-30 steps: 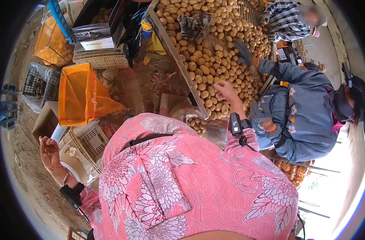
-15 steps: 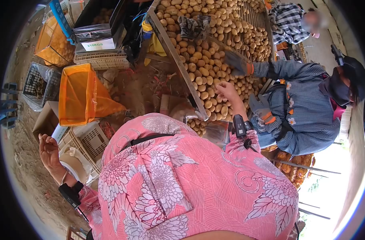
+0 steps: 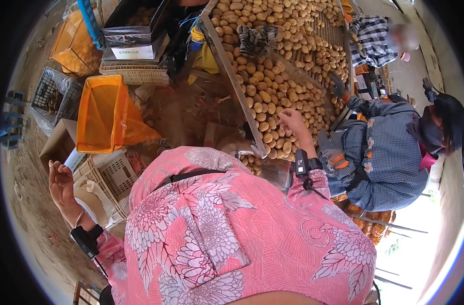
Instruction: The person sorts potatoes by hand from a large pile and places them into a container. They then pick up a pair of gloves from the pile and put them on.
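My left hand point(image 3: 62, 186) is raised at the left, fingers loosely curled and apart, holding nothing; a white crate point(image 3: 115, 175) with a roll beside it is nearest. My right hand point(image 3: 294, 123) hovers over the near end of a sorting table point(image 3: 231, 71), just above the potatoes point(image 3: 265, 96). Its fingers are bent, and I cannot make out whether anything is between them. Striped gloves point(image 3: 256, 38) lie on the potatoes farther up.
An orange mesh bag point(image 3: 102, 114) stands open at the left, near a black crate point(image 3: 54, 96) and a box labelled 10KGS point(image 3: 133, 52). On the right, a gloved co-worker point(image 3: 389, 147) leans at the table; another person in checks point(image 3: 374, 40) is beyond.
The co-worker's outstretched gloved hand has moved away from my right hand, toward the table's far edge. The view has shifted slightly. My hands have hardly moved.
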A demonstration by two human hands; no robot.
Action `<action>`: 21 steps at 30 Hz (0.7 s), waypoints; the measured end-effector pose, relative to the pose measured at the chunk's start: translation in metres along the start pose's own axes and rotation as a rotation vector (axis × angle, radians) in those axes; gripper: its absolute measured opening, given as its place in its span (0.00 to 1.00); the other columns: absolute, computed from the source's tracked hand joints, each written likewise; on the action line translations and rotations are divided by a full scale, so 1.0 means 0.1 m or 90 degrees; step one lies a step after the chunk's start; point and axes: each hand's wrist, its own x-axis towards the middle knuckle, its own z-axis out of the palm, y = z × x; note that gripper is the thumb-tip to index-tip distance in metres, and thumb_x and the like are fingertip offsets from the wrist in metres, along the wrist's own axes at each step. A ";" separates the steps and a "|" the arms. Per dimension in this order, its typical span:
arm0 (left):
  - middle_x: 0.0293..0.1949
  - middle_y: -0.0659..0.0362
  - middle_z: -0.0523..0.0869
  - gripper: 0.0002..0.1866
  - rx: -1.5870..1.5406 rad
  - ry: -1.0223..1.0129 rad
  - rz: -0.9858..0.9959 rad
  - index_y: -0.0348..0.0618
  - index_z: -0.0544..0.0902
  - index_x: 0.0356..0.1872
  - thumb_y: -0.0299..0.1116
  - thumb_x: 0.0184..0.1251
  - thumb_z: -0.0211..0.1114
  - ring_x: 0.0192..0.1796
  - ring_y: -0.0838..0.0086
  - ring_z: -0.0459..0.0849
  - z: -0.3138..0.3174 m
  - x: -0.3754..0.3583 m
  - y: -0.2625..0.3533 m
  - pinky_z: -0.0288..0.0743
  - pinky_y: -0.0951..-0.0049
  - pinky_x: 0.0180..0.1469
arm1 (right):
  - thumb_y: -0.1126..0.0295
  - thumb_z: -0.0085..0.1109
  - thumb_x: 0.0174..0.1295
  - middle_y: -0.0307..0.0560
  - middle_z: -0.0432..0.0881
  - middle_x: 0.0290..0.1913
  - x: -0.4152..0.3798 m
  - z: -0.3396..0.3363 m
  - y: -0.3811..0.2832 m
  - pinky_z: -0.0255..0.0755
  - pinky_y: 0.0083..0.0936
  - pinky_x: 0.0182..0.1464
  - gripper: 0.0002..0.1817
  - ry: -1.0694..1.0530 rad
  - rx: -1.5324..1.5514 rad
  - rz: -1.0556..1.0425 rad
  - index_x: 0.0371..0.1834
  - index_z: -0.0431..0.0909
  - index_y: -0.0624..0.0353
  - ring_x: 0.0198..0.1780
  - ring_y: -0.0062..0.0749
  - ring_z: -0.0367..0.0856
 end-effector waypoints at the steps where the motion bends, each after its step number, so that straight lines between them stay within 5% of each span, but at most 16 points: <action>1: 0.35 0.59 0.74 0.08 -0.008 -0.009 -0.009 0.36 0.74 0.43 0.27 0.66 0.54 0.32 0.74 0.71 0.01 0.00 0.00 0.73 0.75 0.38 | 0.66 0.55 0.59 0.41 0.78 0.23 0.00 0.01 -0.01 0.58 0.13 0.14 0.09 0.003 -0.008 0.002 0.35 0.74 0.61 0.18 0.19 0.75; 21: 0.33 0.59 0.71 0.08 -0.021 -0.002 -0.001 0.37 0.71 0.44 0.24 0.66 0.51 0.32 0.74 0.70 0.01 -0.04 0.00 0.72 0.74 0.39 | 0.64 0.54 0.59 0.38 0.78 0.24 0.10 0.01 -0.02 0.61 0.14 0.17 0.09 -0.011 -0.034 0.006 0.35 0.74 0.59 0.20 0.18 0.75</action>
